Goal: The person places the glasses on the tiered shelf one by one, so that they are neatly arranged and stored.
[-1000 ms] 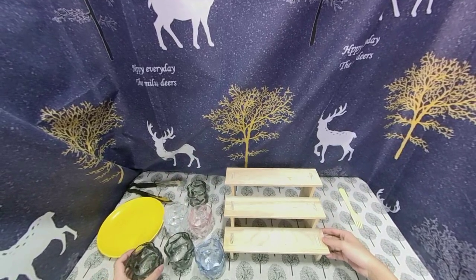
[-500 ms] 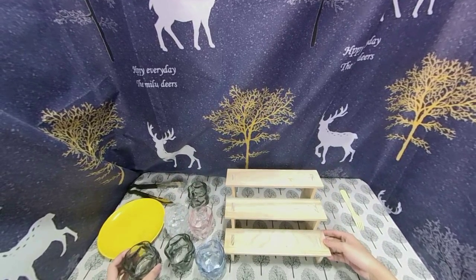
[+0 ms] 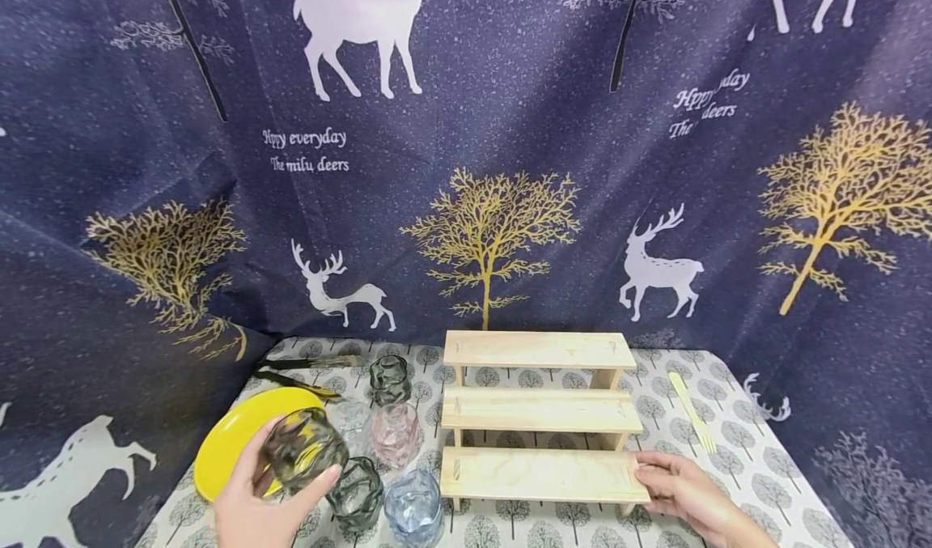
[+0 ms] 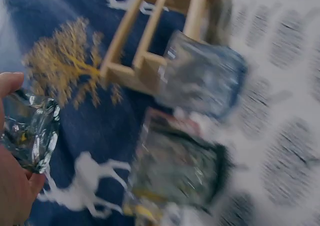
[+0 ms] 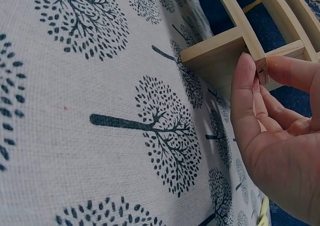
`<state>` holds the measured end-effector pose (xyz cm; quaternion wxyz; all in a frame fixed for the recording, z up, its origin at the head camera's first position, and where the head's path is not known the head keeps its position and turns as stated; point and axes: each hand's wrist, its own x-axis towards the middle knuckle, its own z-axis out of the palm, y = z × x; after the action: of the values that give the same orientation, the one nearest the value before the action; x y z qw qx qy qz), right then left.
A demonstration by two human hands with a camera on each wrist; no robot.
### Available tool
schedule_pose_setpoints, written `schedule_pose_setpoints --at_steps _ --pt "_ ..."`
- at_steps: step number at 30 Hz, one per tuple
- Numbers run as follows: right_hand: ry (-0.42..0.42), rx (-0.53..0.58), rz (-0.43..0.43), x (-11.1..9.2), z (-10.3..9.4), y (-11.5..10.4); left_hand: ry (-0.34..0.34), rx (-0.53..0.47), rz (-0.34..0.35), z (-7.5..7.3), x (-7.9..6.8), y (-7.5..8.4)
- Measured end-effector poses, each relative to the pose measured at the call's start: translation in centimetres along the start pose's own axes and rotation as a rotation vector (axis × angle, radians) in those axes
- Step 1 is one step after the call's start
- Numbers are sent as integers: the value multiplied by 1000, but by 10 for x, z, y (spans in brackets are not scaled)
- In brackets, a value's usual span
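Note:
My left hand (image 3: 265, 495) grips a dark grey faceted glass (image 3: 304, 448) between thumb and fingers, held up over the near edge of the yellow plate. In the left wrist view the same glass (image 4: 32, 131) shows at the left edge. My right hand (image 3: 680, 491) pinches the right end of the lowest board of a three-step wooden rack (image 3: 542, 473); the right wrist view shows thumb and fingers on the end of that board (image 5: 261, 68). Beside the raised glass, on the cloth, stand another dark grey glass (image 3: 355, 495) and a blue glass (image 3: 413, 506).
Behind them are a pink glass (image 3: 395, 435), a clear glass (image 3: 349, 422) and a further dark grey glass (image 3: 390, 380). The yellow plate (image 3: 226, 443) lies at left, with dark-handled utensils (image 3: 302, 382) behind it. A pale yellow fork (image 3: 692, 412) lies right of the rack.
My left hand has lifted the dark grey glass up and forward, slightly to the right, from the near left of the table. The right hand stays on the rack.

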<state>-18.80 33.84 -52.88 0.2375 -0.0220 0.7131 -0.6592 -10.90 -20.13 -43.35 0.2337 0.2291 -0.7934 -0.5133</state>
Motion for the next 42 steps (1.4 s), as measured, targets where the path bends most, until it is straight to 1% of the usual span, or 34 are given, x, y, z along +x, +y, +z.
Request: schedule_pose_setpoints --at_steps 2,4,8,11,13,16,18,21,25,29,35,39,42 --pt "-4 8 -2 0 1 1 -43 -18 81 7 2 10" --pt "-8 20 -2 0 2 2 -93 -15 159 15 5 19" --pt "-9 35 -6 0 3 4 -195 -92 319 39 14 31" --pt "-5 30 -15 0 2 4 -266 -163 403 61 20 41" --pt "-2 26 -19 1 2 4 -311 -172 436 75 22 51" --pt "6 23 -15 1 1 3 -372 -152 447 98 23 66" --pt "8 27 -8 2 0 2 -400 -144 452 114 22 74" --pt "4 34 -6 2 -1 2 -459 -185 459 140 21 87" --pt "-8 40 -30 2 -2 2 -527 -249 467 171 16 104" --pt "-15 43 -45 2 -1 3 -587 -277 461 201 11 119" --pt "-23 47 -62 1 -1 3 -651 -288 390 239 1 134" --pt "-44 54 -87 0 -1 4 -692 -288 399 264 -6 143" --pt "-51 61 -98 0 -2 4 -697 -259 423 281 -10 149"
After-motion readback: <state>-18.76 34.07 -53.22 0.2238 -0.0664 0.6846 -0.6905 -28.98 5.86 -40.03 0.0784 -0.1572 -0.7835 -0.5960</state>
